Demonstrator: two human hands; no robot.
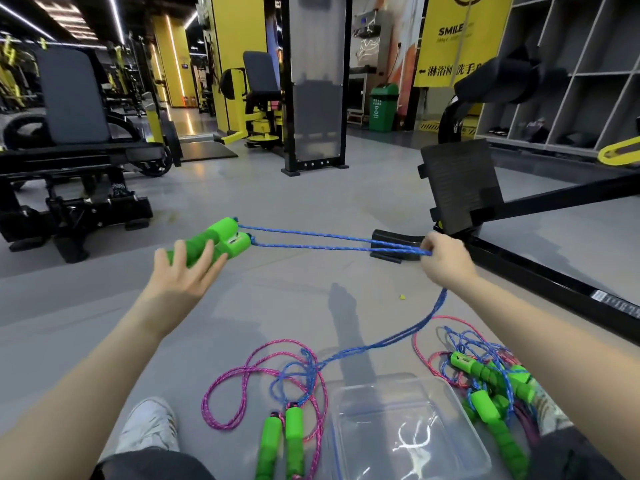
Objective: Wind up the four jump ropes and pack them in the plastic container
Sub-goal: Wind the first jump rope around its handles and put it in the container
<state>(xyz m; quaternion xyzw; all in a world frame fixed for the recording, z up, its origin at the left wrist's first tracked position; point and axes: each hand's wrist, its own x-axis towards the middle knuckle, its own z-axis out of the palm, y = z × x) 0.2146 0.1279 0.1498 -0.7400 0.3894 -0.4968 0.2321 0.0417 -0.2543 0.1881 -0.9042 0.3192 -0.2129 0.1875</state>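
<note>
My left hand (187, 271) holds two green handles (221, 240) of a blue jump rope (329, 242) side by side, fingers spread straight along them. My right hand (446, 258) pinches the doubled blue cord, pulled taut between both hands. The rest of that cord trails down to the floor. A pink rope (242, 386) with two green handles (284, 441) lies in front of me. A tangle of blue and pink ropes with green handles (485, 386) lies at the right. The clear plastic container (460, 452) sits between them with no rope inside.
I sit on a grey gym floor; my white shoe (149, 427) is at lower left. A black machine frame and footplate (460, 181) stand close on the right. A black weight bench (69, 168) is at the left. Yellow machines and shelves stand behind.
</note>
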